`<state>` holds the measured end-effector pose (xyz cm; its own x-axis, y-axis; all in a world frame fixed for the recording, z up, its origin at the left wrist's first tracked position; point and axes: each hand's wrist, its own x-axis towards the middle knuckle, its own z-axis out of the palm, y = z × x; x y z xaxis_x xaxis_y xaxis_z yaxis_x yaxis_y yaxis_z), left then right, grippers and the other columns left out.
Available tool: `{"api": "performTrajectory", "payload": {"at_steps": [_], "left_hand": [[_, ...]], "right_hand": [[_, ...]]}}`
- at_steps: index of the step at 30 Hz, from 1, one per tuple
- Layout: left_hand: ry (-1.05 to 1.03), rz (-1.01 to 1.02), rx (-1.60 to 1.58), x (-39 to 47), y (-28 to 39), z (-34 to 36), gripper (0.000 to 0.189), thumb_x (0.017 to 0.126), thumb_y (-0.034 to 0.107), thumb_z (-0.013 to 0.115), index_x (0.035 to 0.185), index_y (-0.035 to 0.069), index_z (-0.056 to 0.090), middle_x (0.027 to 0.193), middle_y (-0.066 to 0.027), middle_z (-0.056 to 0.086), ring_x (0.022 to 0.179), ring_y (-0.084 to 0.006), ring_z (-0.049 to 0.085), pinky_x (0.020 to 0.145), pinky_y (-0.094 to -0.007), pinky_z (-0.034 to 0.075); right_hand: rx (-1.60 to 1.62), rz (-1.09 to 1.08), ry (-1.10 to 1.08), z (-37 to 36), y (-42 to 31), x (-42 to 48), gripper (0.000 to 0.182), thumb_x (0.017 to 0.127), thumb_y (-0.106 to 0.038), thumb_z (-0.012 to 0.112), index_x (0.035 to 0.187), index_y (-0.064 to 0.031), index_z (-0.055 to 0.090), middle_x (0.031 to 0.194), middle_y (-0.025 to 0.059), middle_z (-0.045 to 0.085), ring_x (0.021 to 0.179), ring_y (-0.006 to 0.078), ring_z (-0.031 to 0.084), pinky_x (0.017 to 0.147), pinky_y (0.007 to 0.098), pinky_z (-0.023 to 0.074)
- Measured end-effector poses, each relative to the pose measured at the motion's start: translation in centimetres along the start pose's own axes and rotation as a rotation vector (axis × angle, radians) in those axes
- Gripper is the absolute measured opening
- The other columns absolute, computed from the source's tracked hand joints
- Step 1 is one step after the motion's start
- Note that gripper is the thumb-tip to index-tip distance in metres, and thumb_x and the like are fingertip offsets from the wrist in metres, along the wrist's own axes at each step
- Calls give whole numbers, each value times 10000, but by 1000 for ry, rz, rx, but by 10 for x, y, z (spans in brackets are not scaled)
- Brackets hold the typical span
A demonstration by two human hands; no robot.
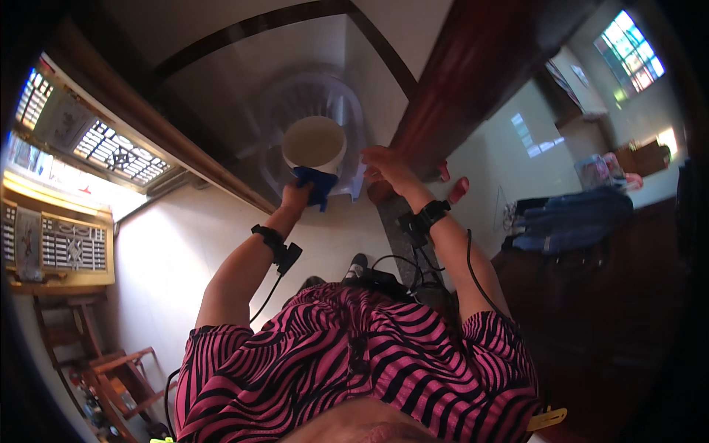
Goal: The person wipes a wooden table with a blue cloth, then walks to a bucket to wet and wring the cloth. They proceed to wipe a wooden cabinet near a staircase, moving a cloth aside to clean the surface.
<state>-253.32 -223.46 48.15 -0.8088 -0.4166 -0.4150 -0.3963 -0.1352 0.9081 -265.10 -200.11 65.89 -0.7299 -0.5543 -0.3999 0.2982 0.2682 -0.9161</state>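
Note:
My left hand (297, 196) grips a blue cloth (318, 187), which hangs against the near side of a white bucket (339, 161). The bucket stands on the seat of a pale plastic chair (354, 111) with a slatted back. My right hand (388, 168) is to the right of the bucket, fingers apart and holding nothing. It is beside a dark red wooden post (437, 105); I cannot tell whether it touches the wood. Black straps with small devices and cables are around both wrists.
A wooden door edge (210, 171) runs along the left, with lattice panels (122, 152) beyond. A dark stone threshold (396, 238) crosses the floor by my feet. Pink slippers (458, 190) lie past the post. Blue clothing (576, 219) and wooden chairs (119, 376) are farther off.

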Motion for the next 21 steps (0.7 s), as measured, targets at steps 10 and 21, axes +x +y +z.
{"api": "performTrajectory", "payload": {"at_steps": [10, 21], "left_hand": [[96, 207, 916, 103, -41, -45, 448, 765, 368, 622, 1063, 33, 613, 1135, -215, 588, 1058, -361, 561, 853, -449, 456], [-267, 124, 747, 119, 3, -3, 805, 706, 296, 686, 1367, 15, 322, 1227, -238, 520, 1129, -370, 514, 936, -424, 431]], "right_hand": [[193, 33, 195, 18, -4, 81, 233, 860, -200, 584, 1032, -44, 598, 835, 48, 611, 631, 144, 585, 537, 267, 474], [97, 203, 201, 14, 68, 104, 247, 843, -176, 608, 1062, -63, 592, 837, 27, 625, 652, 118, 601, 565, 261, 488]]}}
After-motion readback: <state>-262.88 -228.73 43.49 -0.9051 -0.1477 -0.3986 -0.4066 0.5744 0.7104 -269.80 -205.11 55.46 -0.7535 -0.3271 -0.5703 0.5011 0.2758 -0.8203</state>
